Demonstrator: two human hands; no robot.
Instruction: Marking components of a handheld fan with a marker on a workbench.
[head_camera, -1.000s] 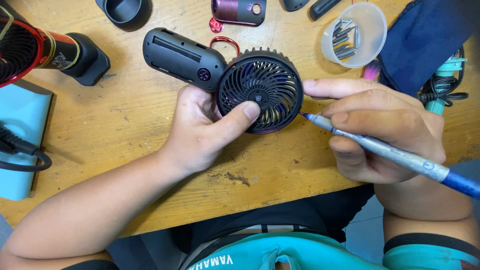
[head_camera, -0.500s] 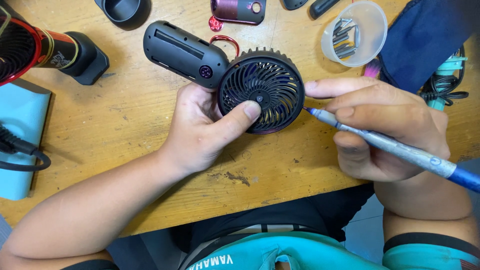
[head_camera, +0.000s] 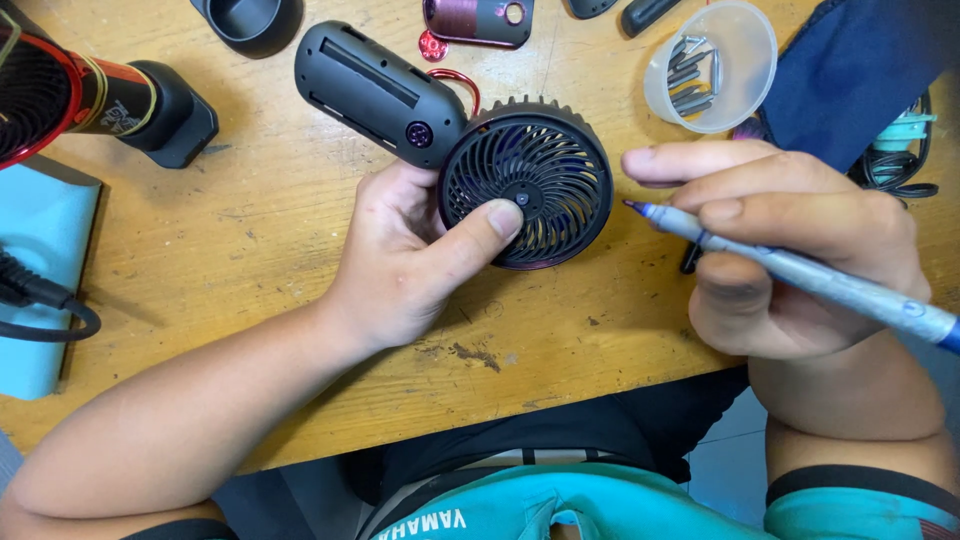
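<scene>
Black handheld fan lies on wooden table, grille up. Left hand wraps round fan head, thumb pressed on grille near hub. Right hand pinches slim screwdriver, tip just off grille rim (not touching). Step, likely: lining up tool. Next calls for steady head, tip seated squarely. Cup of screws near.

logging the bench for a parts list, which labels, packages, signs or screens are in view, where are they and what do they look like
Gold printed label: far left, on the round black and red device body, small, partly hidden.
White printed lettering: bottom centre, on the teal shirt, upside down to the camera.
Clear round plastic cup of metal bits: top right, unlabelled.
No signs or screens.
</scene>
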